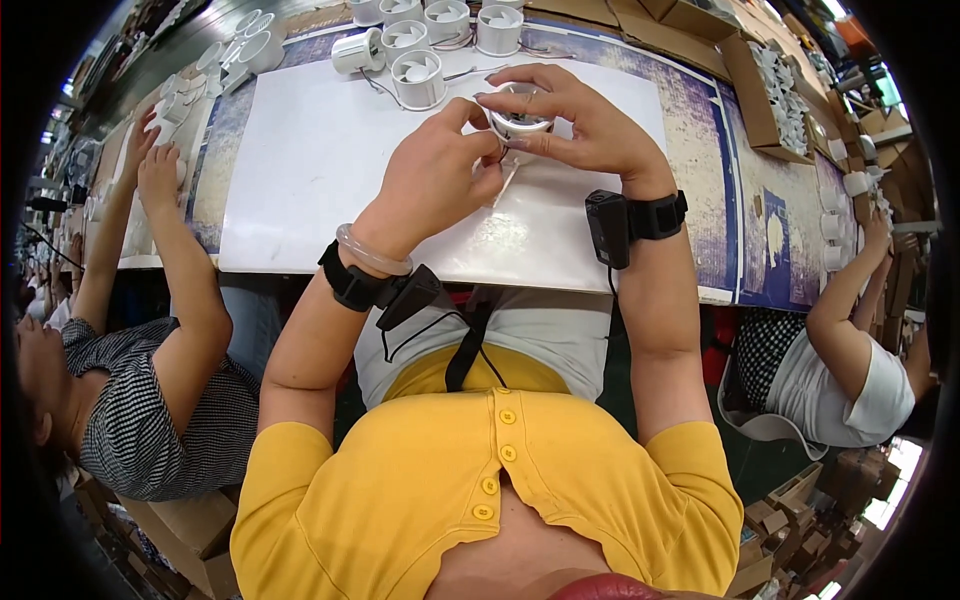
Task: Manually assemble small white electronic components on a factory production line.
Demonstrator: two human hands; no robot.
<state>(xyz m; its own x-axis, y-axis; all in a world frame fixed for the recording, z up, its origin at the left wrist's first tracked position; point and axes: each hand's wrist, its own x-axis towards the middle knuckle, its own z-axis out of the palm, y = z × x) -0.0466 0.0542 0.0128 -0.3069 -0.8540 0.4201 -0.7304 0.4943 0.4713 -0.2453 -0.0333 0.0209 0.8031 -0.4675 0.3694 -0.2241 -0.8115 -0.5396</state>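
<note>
Over the far middle of the white work surface, a small white round fan housing (520, 127) is held between my two hands. My right hand (590, 118) curls around its far rim and right side, thumb on the near wall. My left hand (442, 165) is closed at the left side of the housing, its thumb and fingers pinching at the fan's thin wires (510, 172), whose ends hang just below. Those fingertips are partly hidden. Just beyond my left hand stands another white fan (418, 80), its blades facing up.
More white fans (405, 35) with loose wires crowd the far edge. A cardboard box (755, 95) of small white parts sits at the right. Co-workers work on both sides; one's hand (158, 175) is at the left bench and another's arm (845, 310) at the right.
</note>
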